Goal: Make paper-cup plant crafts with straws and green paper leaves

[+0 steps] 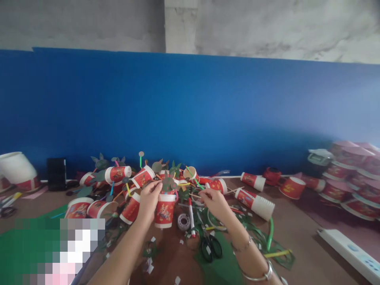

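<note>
My left hand (149, 199) is closed at the fingertips on a dark green paper cutout (169, 183) above an upright red paper cup (165, 213). The cup has a white rim and a printed cartoon figure; whether it is held or standing is unclear. To the right, my right hand (214, 202) is pinched closed. A green straw (198, 183) and a thin pale stick (194, 196) meet its fingertips, but what it grips is hard to make out. Between the hands lie a tape roll (184, 222) and a red-and-white marker (191, 217).
Black-handled scissors (211, 247) lie on green paper (219, 267). Behind my hands are tipped red cups (118, 174), straws and leaf-like cutouts. Stacked cups (263, 206) lie to the right, near a white power strip (350, 251). A blue panel (190, 111) stands behind.
</note>
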Tool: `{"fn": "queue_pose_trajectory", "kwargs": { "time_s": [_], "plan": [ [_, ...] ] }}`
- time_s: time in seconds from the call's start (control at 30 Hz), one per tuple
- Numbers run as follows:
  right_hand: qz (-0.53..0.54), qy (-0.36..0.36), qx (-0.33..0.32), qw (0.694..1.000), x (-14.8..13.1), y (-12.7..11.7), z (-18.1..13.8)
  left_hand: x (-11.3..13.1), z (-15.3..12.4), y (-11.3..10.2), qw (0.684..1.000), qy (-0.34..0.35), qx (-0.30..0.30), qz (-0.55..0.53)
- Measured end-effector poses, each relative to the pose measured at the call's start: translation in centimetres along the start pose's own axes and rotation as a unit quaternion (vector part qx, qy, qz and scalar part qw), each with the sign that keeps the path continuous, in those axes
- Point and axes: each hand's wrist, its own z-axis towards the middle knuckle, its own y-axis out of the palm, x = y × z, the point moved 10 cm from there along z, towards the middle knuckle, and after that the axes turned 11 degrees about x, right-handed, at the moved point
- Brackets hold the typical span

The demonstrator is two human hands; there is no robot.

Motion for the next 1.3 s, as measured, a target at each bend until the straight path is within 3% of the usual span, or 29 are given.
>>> {"fn": "queue_pose_trajectory", "kwargs": {
  "time_s": [0.13,0.27,0.5,0.7,1.0,1.17,1.3],
  "plan": [
    [-0.055,0.008,0.014,0.998,2.1,-0.6,0.9,0.3,2.2,-1.7,0.998,0.012,0.069,-0.001],
    [-0.094,0.003,0.01,0.996,3.4,-0.5,1.4,0.9,4.8,-2.3,0.995,0.019,0.099,0.007],
    [-0.14,-0.043,-0.018,0.989,2.4,1.6,0.2,1.6,8.0,-2.4,0.989,0.059,0.13,0.032],
    [-0.178,-0.085,-0.025,0.98,1.5,3.7,-0.9,1.7,7.1,-2.4,0.977,0.153,0.124,0.077],
    [-0.19,-0.082,-0.036,0.978,2.3,4.5,-1.1,0.8,6.8,-2.1,0.968,0.198,0.075,0.137],
    [-0.186,-0.073,-0.015,0.98,2.2,3.4,-1.0,2.0,6.3,-2.8,0.949,0.231,0.093,0.191],
    [-0.18,-0.028,0.048,0.982,3.4,0.4,-0.2,4.5,5.0,-2.7,0.921,0.288,0.11,0.238]
  ]
}}
